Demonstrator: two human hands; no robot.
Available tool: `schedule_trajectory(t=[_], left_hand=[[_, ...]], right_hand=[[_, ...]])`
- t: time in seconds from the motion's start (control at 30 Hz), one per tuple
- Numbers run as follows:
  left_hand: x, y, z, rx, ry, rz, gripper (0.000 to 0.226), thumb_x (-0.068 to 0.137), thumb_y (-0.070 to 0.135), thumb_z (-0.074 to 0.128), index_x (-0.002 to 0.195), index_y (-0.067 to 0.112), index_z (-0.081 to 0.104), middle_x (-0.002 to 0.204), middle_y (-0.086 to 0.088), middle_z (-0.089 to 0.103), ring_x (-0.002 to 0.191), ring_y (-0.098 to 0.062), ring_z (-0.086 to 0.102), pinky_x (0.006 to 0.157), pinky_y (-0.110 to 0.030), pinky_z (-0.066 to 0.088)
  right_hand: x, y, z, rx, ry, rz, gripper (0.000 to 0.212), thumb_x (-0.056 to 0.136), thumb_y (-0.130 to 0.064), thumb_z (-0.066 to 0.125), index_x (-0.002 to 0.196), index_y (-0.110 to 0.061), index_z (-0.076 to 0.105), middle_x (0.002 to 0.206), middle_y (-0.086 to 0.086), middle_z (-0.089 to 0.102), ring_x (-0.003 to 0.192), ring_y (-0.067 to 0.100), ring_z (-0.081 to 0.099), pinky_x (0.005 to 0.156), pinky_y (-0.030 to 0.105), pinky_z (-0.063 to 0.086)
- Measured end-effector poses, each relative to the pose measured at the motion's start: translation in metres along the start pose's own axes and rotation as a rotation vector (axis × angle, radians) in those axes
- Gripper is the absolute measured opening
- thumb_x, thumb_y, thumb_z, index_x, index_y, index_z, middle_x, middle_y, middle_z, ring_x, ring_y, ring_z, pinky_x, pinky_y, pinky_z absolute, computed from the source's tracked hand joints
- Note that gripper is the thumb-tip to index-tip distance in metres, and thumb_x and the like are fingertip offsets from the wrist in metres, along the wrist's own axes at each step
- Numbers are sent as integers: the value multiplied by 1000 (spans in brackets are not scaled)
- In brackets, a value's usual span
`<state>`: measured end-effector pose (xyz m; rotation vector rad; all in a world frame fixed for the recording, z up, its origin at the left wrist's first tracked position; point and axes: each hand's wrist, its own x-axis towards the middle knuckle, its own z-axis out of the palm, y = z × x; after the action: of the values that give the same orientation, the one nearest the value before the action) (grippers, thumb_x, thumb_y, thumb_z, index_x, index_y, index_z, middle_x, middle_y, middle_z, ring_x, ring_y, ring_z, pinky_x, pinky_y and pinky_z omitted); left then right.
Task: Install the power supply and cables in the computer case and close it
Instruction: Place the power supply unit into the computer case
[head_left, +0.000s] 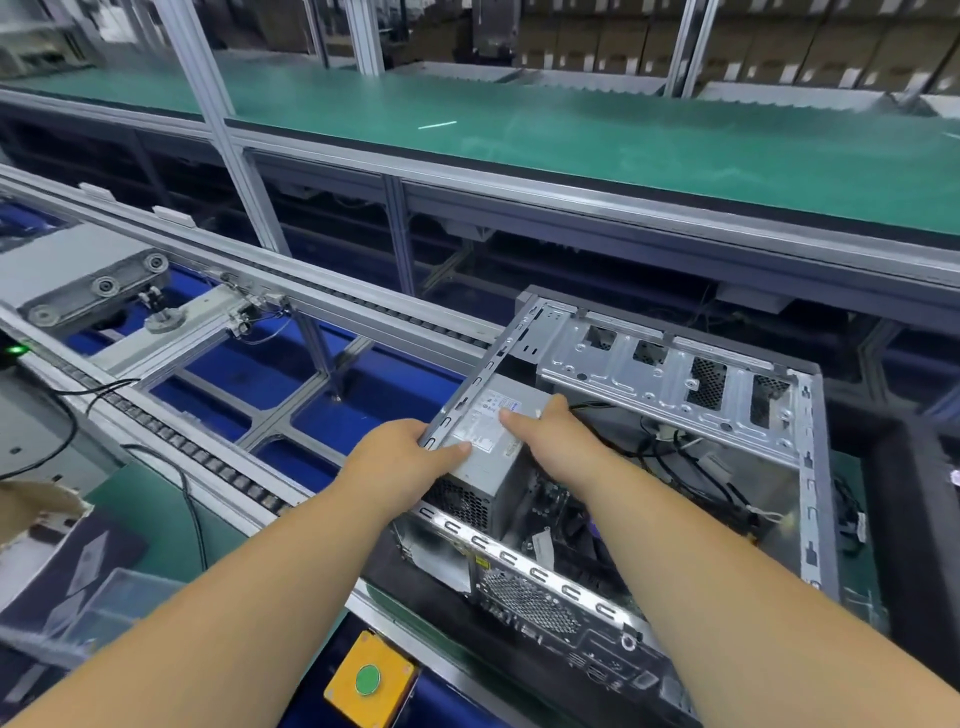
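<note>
1. Grey sheet metal forms the open computer case, which is laid on its side on the green-matted bench, side panel off
2. A grey power supply is seated in the near-left corner of the case, label up, its perforated face turned toward the case's rear edge
3. The left hand is curled over the case's left rail, with the thumb pressed on top of the power supply
4. The right hand is laid on the power supply's top, thumb stretched across the label; the other fingers are hidden over the far edge
5. Loose black cables are seen inside the case, under the drive cage
6. A yellow box with a green button is placed at the bench's near edge
</note>
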<state>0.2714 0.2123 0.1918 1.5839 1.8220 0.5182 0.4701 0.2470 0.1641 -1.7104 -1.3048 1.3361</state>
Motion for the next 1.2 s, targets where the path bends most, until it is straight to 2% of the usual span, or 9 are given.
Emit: schedule_trajectory(t=[0.1, 0.3, 0.43, 0.53, 0.67, 0.8, 0.9, 1.03, 1.2], left_hand=[[3, -3, 1, 18, 15, 13, 35, 75, 64, 66, 77, 29, 65, 72, 10, 67, 71, -11, 65, 62, -29, 49], [2, -9, 7, 71, -7, 24, 58, 55, 83, 62, 92, 39, 59, 82, 18, 66, 75, -2, 63, 67, -31, 53], [5, -14, 2, 6, -82, 32, 63, 55, 81, 65, 104, 42, 57, 92, 20, 67, 82, -2, 64, 75, -32, 54], [3, -18, 0, -68, -131, 45, 64, 57, 76, 68, 110, 44, 55, 96, 22, 67, 85, -2, 66, 81, -33, 54], [2, -20, 2, -133, -136, 76, 52, 66, 71, 69, 108, 44, 55, 96, 22, 66, 87, -1, 64, 73, -26, 51], [2, -18, 3, -136, -124, 68, 49, 65, 67, 72, 105, 43, 55, 93, 21, 66, 82, 0, 64, 66, -24, 50], [2, -18, 2, -113, -129, 70, 51, 65, 66, 72, 106, 42, 55, 93, 20, 65, 81, -2, 64, 67, -25, 50], [3, -17, 3, -86, -116, 71, 52, 65, 66, 71, 107, 41, 53, 92, 21, 62, 82, 1, 61, 62, -24, 45], [5, -15, 5, -26, -77, 94, 61, 63, 76, 64, 108, 36, 53, 94, 19, 60, 83, -2, 58, 61, -25, 41]], right_hand=[[-1, 0, 4, -72, 38, -11, 53, 92, -55, 57, 127, -18, 39, 118, -3, 57, 100, 17, 57, 73, 31, 43], [0, 6, -5, -78, -43, 2, 45, 94, -60, 48, 124, -26, 42, 118, -7, 57, 104, 15, 55, 83, 34, 42], [4, 11, -4, -30, -69, 37, 60, 88, -67, 50, 135, -29, 40, 128, -9, 56, 112, 16, 54, 92, 37, 42], [2, 14, -5, 13, -132, 91, 87, 72, -84, 50, 145, -39, 33, 134, -18, 46, 121, 12, 44, 100, 36, 33], [4, 13, -2, -45, -104, 73, 101, 65, -89, 49, 148, -34, 33, 144, -13, 47, 131, 16, 45, 109, 40, 33], [-1, 10, 0, -195, -75, 7, 93, 68, -85, 45, 143, -29, 42, 136, -7, 56, 122, 19, 54, 107, 45, 39], [-6, 9, 1, -238, -77, -17, 74, 76, -79, 46, 131, -30, 53, 122, -9, 62, 110, 15, 59, 101, 41, 43], [-14, 12, 2, -246, -155, -40, 35, 80, -74, 48, 98, -45, 59, 100, -24, 60, 94, 3, 59, 80, 31, 43], [-20, 12, 0, -195, -203, -63, 11, 87, -65, 54, 86, -56, 61, 87, -43, 59, 90, -12, 54, 74, 18, 38]])
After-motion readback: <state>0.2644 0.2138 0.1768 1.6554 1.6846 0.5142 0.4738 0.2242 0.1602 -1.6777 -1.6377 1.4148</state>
